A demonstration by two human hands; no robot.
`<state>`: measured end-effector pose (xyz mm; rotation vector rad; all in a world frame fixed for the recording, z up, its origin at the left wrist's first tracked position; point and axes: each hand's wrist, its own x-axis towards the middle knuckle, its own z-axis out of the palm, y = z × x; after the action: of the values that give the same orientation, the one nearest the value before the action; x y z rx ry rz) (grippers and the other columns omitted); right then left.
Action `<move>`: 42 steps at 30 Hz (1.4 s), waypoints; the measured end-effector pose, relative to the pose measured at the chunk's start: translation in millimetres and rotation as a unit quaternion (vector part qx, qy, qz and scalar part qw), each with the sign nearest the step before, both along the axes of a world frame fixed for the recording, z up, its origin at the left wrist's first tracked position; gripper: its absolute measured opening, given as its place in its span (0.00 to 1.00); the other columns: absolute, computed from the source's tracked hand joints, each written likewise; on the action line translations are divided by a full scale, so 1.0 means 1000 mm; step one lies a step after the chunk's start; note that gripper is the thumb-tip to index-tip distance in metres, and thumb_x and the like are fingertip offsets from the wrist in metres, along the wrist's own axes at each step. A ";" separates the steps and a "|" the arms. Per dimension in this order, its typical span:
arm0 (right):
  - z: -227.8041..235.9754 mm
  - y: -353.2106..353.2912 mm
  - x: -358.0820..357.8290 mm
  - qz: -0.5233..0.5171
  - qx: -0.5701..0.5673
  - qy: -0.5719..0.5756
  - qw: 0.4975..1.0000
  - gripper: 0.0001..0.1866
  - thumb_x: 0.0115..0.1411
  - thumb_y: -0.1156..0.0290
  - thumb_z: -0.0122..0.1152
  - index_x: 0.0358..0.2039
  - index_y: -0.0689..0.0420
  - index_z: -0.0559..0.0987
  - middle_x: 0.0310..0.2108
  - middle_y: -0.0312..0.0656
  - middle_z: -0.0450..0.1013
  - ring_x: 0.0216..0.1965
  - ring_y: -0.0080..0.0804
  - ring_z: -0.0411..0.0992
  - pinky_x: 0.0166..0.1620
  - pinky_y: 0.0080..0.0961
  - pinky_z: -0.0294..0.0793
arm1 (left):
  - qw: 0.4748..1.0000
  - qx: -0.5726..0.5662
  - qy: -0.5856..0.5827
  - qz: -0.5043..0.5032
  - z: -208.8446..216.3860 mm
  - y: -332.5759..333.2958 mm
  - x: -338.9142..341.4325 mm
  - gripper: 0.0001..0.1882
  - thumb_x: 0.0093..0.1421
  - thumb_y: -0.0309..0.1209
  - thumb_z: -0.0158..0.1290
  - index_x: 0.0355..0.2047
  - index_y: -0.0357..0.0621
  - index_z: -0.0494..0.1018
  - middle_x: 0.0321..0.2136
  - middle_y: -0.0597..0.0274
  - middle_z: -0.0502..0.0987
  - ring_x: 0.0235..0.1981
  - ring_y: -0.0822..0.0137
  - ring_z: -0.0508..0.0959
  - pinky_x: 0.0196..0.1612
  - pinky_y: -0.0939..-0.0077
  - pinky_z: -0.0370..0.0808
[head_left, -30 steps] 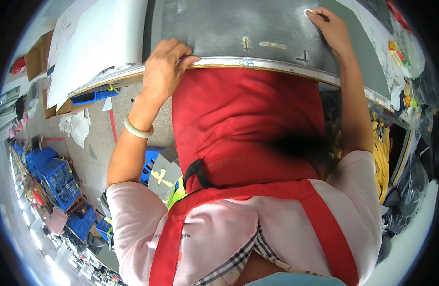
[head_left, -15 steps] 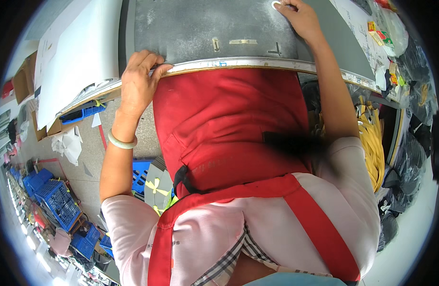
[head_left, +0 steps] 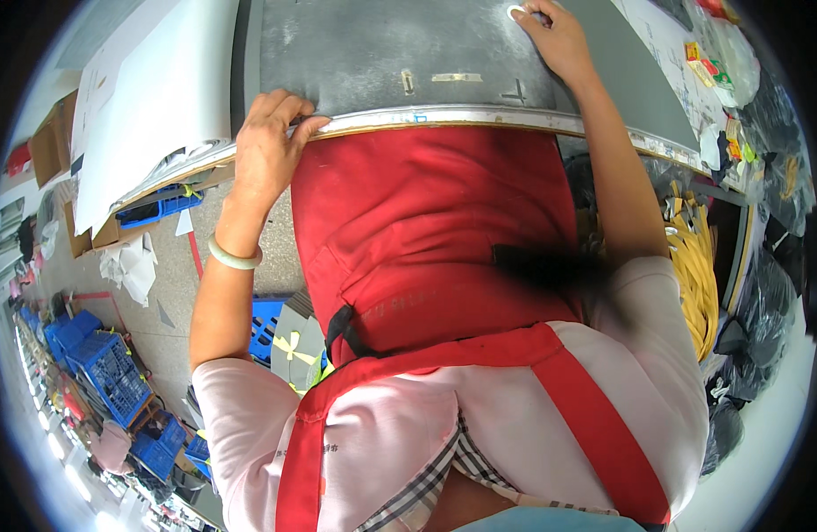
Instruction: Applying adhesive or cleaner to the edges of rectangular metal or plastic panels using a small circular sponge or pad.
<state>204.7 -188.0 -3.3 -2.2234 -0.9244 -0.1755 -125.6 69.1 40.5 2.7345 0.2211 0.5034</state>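
Observation:
A dark grey board [head_left: 373, 44] with pale, chalky smears lies on the worktable in front of me. My left hand [head_left: 268, 133] rests at its near left corner, fingers bent onto the surface and thumb apart along the white table edge [head_left: 479, 115]. Nothing shows between those fingers. Toward the far right of the board, my right hand [head_left: 555, 35] pinches a small white rounded piece [head_left: 515, 12] against the surface. Its exact kind cannot be made out. Tape strips [head_left: 455, 77] and a dark corner mark [head_left: 514, 90] sit near the board's front edge.
Large white sheets [head_left: 164, 89] curl over the table's left end. At right are small boxes [head_left: 706, 64], clear plastic bags and a bundle of yellow strips [head_left: 688, 275]. Blue crates [head_left: 111, 377] and crumpled white paper [head_left: 129, 266] stand on the floor at left.
The view has shifted slightly, so the board and left hand appear a little further right. Both hands keep nearly the same places; the right still pinches the white piece.

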 end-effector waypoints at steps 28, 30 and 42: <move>0.023 -0.019 -0.027 0.011 0.113 0.216 0.970 0.13 0.61 0.62 0.68 0.38 0.59 0.83 0.30 0.32 0.75 0.34 0.19 0.69 0.40 0.18 0.68 | 0.992 0.057 -0.107 -0.026 -0.044 -0.067 0.124 0.14 0.63 0.36 0.55 0.49 0.55 0.78 0.48 0.64 0.76 0.54 0.58 0.73 0.58 0.40 0.64; 0.040 -0.022 -0.067 0.054 0.068 0.260 0.962 0.11 0.61 0.64 0.67 0.37 0.59 0.82 0.27 0.30 0.74 0.31 0.18 0.69 0.36 0.18 0.68 | 0.993 0.076 -0.094 -0.012 -0.043 -0.066 0.120 0.15 0.64 0.36 0.54 0.51 0.57 0.77 0.52 0.64 0.75 0.57 0.57 0.71 0.60 0.37 0.61; 0.046 -0.041 -0.114 0.149 -0.089 -0.003 0.985 0.06 0.62 0.71 0.65 0.36 0.60 0.81 0.32 0.39 0.77 0.32 0.28 0.74 0.37 0.23 0.72 | 0.999 0.028 -0.003 -0.016 -0.019 -0.075 0.122 0.17 0.66 0.36 0.49 0.53 0.48 0.76 0.57 0.53 0.72 0.63 0.50 0.66 0.65 0.31 0.54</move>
<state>91.0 -229.3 43.0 -2.2112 -1.3052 0.0402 -4.1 -5.6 21.1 2.7853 0.1650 0.5172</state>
